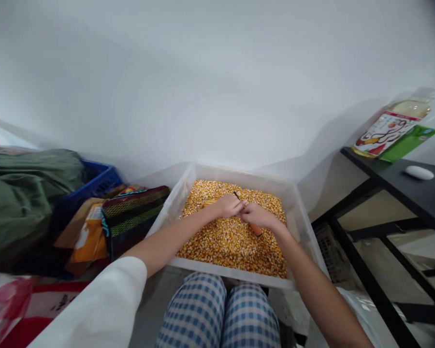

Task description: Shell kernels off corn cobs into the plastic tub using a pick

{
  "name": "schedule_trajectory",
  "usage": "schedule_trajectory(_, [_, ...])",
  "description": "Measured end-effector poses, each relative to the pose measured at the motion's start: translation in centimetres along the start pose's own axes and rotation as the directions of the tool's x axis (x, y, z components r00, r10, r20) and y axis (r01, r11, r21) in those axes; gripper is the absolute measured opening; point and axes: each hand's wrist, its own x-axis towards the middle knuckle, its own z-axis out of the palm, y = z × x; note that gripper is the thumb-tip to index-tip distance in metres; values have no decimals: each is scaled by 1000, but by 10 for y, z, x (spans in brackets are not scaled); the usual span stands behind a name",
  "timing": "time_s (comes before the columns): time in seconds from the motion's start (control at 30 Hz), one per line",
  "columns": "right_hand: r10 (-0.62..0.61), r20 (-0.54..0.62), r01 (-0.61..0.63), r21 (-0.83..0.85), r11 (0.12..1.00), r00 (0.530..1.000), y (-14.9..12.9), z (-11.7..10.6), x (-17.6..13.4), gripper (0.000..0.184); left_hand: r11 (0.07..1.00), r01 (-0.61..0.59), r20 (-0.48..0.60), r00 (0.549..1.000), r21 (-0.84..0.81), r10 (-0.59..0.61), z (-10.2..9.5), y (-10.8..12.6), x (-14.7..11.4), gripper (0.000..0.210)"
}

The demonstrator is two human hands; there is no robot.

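Observation:
My left hand (230,206) is closed above the loose corn kernels (232,246) in a white plastic bin (239,274). Its fingertips meet those of my right hand (258,215), and what they pinch is hidden. Past my left wrist shows a yellow, ridged piece that looks like a corn cob (209,202); whether my left hand touches it I cannot tell. Closed too, my right hand grips a slim tool with an orange handle (255,230), which sticks out below the fist. A thin dark tip (236,195) rises beyond the fingers.
Left of the bin are a dark mesh bag (136,212), an orange packet (90,234) and a blue crate (99,179) with green cloth (32,183). To the right, a black table (402,176) bears a bottle (391,125), a green carton (409,142) and a white mouse-like object (419,172).

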Motion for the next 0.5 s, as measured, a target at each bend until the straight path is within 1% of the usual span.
schedule_trajectory(0.03, [5, -2, -5, 1, 1000, 1000, 1, 0, 1, 25, 1000, -3, -9, 1000, -16, 3, -2, -1, 0, 49])
schedule_trajectory(0.07, [11, -11, -11, -5, 1000, 1000, 2, 0, 1, 25, 997, 2, -48, 999, -72, -6, -4, -3, 1, 49])
schedule_trajectory(0.1, [13, -24, -13, -12, 1000, 1000, 1, -1, 1, 27, 988, 7, -108, 994, -157, -25, -7, -5, 1, 50])
schedule_trajectory(0.17, [-5, -67, 5, -10, 1000, 998, -2, -2, 1, 32, 939, 21, -232, 967, -343, -106, -13, -11, 3, 50])
schedule_trajectory(0.2, [-19, -98, 19, 4, 1000, 995, -4, -3, 1, 34, 904, 38, -261, 951, -426, -163, -16, -13, 3, 51])
schedule_trajectory(0.23, [-29, -137, 32, 22, 999, 990, -7, -3, 1, 36, 863, 64, -264, 938, -502, -223, -19, -15, 4, 51])
schedule_trajectory(0.3, [-37, -221, 50, 54, 997, 974, -13, -2, 1, 37, 768, 114, -213, 926, -631, -312, -22, -18, 5, 52])
schedule_trajectory(0.37, [-42, -293, 65, 71, 995, 955, -17, 1, 2, 37, 694, 126, -157, 931, -709, -330, -23, -19, 6, 53])
schedule_trajectory(0.43, [-48, -334, 80, 83, 993, 941, -20, 4, 3, 36, 691, 103, -167, 935, -716, -312, -20, -19, 7, 54])
schedule_trajectory(0.5, [-51, -355, 91, 97, 991, 933, -21, 7, 4, 36, 743, 83, -215, 930, -664, -296, -16, -21, 8, 55])
